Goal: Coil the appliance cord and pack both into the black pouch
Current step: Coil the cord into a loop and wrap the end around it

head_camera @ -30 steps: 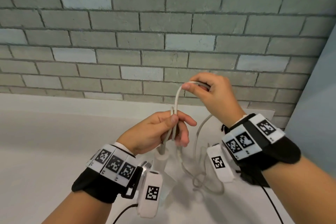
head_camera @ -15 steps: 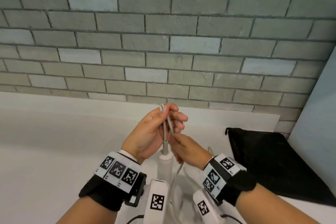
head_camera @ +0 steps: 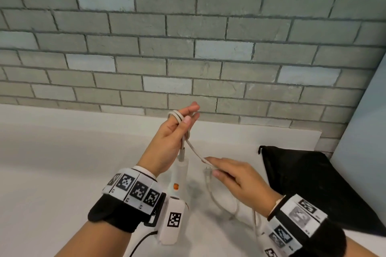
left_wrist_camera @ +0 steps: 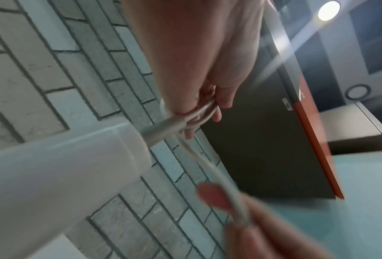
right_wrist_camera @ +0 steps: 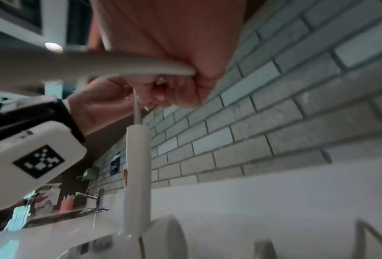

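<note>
The white appliance (head_camera: 181,175), a slim handle with an orange button, hangs upright under my left hand (head_camera: 183,123). That hand grips loops of the pale cord (head_camera: 175,115) gathered over its fingers; the loops (left_wrist_camera: 200,113) show close up in the left wrist view. One strand (head_camera: 194,149) runs down and right to my right hand (head_camera: 212,166), which pinches it between thumb and forefinger just above the plug (head_camera: 207,171). More cord lies slack on the counter under the right wrist. The black pouch (head_camera: 313,183) lies flat at the right, apart from both hands.
A grey brick wall (head_camera: 188,48) stands close behind the white counter (head_camera: 52,162). A pale blue panel (head_camera: 367,131) closes off the right side behind the pouch. A tap (right_wrist_camera: 97,198) and sink show far off to the left in the right wrist view.
My right hand brought a cord loop to the left hand, then slid down and right along the strand. The left hand rose a little with the loops and the hanging appliance.
</note>
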